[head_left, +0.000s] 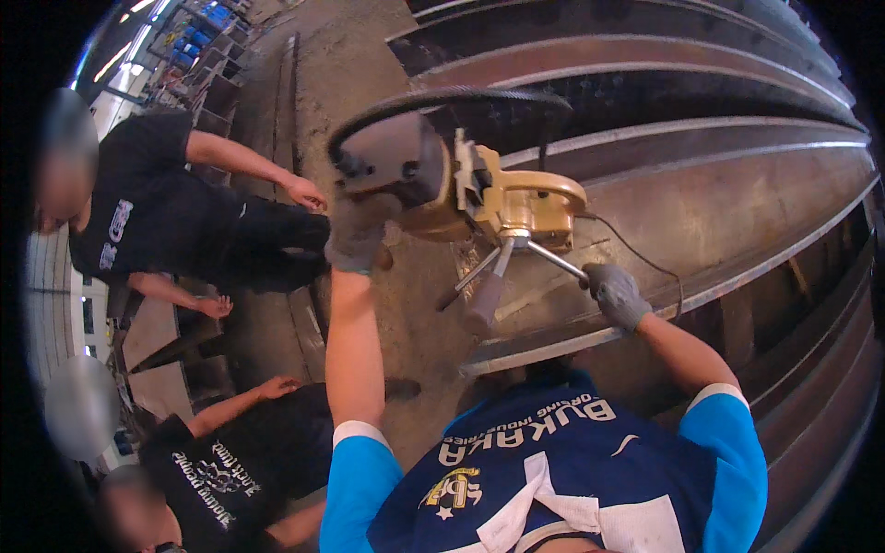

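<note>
Yellow drill steadied by two gloved hands at a steel beam

In the head view, a yellow portable drill is seen over the near end of a long steel beam, with its base toward the beam; whether the base is seated flat cannot be told. The left hand is pressed against the near side of the dark motor housing; its fingers are partly hidden, so whether they are closed around anything cannot be told. The right hand is wrapped around the end of a metal feed lever.

If the base is not held firmly, the drill could be tipped or slid by an uneven pull on the lever, with the heavy motor side being overhung. A glove could be caught if the fingers were brought near a turning part. The thin cord, looped beside the right forearm, could be snagged by an arm movement, and the thick black cable arched over the motor could be tugged likewise. A co-worker's hand is held near the motor housing and could be struck if the drill were swung that way.
</note>
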